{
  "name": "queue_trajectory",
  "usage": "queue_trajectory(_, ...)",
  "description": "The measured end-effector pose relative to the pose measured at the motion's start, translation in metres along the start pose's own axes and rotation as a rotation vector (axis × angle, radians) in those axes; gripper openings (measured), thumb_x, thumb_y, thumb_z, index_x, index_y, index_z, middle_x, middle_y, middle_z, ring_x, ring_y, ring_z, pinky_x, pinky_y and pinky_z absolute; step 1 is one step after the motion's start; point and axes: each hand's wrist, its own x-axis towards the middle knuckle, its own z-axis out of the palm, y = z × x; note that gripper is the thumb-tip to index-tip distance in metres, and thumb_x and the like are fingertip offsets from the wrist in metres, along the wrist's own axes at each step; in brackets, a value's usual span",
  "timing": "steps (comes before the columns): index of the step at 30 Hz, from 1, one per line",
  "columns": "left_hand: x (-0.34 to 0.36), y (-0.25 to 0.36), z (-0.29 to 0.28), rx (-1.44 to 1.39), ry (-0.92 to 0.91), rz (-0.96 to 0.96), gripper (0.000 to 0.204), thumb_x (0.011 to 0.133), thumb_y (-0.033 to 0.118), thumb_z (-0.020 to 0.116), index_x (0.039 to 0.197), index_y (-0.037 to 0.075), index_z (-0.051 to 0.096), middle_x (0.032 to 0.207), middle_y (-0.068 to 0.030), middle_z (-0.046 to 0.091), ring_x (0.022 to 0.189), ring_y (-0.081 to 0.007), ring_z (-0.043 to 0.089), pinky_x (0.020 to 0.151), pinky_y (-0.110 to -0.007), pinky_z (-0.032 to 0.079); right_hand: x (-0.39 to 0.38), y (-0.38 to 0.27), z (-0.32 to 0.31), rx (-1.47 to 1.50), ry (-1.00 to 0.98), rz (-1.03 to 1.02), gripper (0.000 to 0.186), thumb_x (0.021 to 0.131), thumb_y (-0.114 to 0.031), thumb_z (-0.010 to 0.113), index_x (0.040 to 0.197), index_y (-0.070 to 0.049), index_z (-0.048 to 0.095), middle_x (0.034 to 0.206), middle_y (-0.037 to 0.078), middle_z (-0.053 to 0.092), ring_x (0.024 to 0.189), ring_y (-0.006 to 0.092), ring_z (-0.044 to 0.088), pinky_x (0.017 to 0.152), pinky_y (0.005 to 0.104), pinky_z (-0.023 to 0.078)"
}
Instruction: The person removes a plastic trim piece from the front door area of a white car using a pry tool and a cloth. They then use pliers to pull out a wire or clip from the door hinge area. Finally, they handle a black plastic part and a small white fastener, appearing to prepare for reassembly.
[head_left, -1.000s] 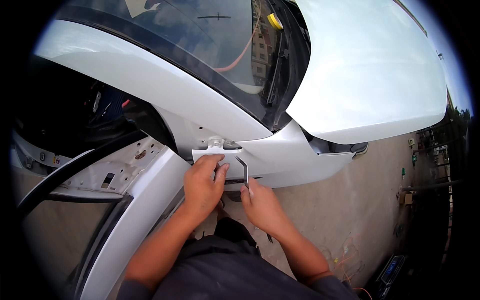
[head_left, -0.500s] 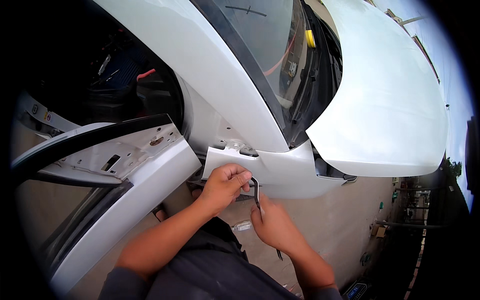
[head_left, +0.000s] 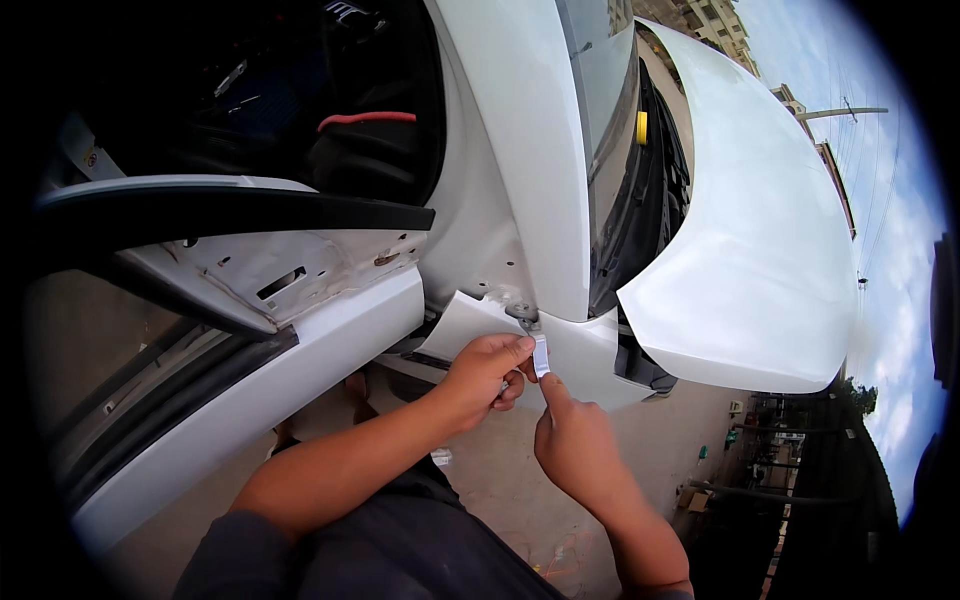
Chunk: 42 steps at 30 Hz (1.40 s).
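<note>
In front of the white front fender [head_left: 580, 345] of a car, my two hands meet on a narrow, bent metal bar [head_left: 541, 356] with a shiny flat face. My left hand [head_left: 490, 378] is closed, its thumb and fingers pinching the bar near its upper end. Lower on the bar, my right hand [head_left: 582, 445] grips with the index finger laid along it; the rest of the bar is hidden by that hand. The bar's tip is near a bolted metal bracket [head_left: 521, 312] at the fender's top edge; I cannot tell whether they touch.
An opened white car door [head_left: 360, 310] juts out on the left, beside the dark cabin. To the right, the white hood [head_left: 750, 230] stands raised. A yellow round object [head_left: 641, 128] sits near the windshield base. Boxes [head_left: 690, 497] lie on the ground farther right.
The view has shifted, so the car appears turned. The bar has rotated to show its flat shiny face, and both hands are nearer the bracket. My right index finger has stretched along the bar.
</note>
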Motion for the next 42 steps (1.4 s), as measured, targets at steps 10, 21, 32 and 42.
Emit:
queue_trajectory(10, -0.002, 0.01, 0.025, 0.11, 0.013, 0.089, 0.023, 0.102, 0.022, 0.053, 0.104, 0.003, 0.067, 0.068, 0.0023, 0.05, 0.05, -0.0069, 0.037, 0.044, -0.026, 0.025, 0.019, -0.047, -0.031, -0.309, -0.046, 0.055, 0.035, 0.084, -0.002, 0.055, 0.117, 0.011, 0.053, 0.077, 0.029, 0.067, 0.073, 0.045, 0.069, 0.067, 0.0525, 0.056)
queue_trajectory(21, 0.007, 0.015, 0.013, -0.038, 0.011, 0.014, 0.02, 0.097, 0.015, 0.053, 0.099, 0.0, 0.065, 0.062, 0.0004, 0.044, 0.047, -0.0101, 0.033, 0.043, -0.027, 0.021, 0.026, -0.093, -0.064, -0.321, -0.3, 0.258, 0.016, 0.087, -0.007, 0.057, 0.091, 0.006, 0.067, 0.08, 0.027, 0.067, 0.079, 0.0403, 0.071, 0.072, 0.0457, 0.055)
queue_trajectory(32, 0.012, 0.048, 0.002, -0.157, -0.004, -0.129, 0.019, 0.092, 0.013, 0.054, 0.089, -0.002, 0.067, 0.074, -0.0101, 0.061, 0.048, -0.0082, 0.033, 0.042, -0.026, 0.024, 0.007, -0.06, -0.061, -0.072, 0.367, -0.6, 0.025, 0.077, -0.01, 0.082, 0.078, -0.001, 0.058, 0.066, 0.009, 0.052, 0.058, 0.0208, 0.051, 0.055, 0.0335, 0.04)
queue_trajectory(42, 0.003, 0.048, 0.0, 0.057, 0.286, -0.082, 0.024, 0.1, 0.023, 0.056, 0.103, 0.001, 0.065, 0.07, -0.001, 0.055, 0.06, -0.0134, 0.051, 0.055, -0.029, 0.042, 0.078, -0.046, 0.025, 0.464, 0.716, -1.048, 0.023, 0.067, -0.009, 0.074, 0.086, -0.004, 0.062, 0.077, 0.008, 0.064, 0.073, 0.0285, 0.066, 0.065, 0.039, 0.052)
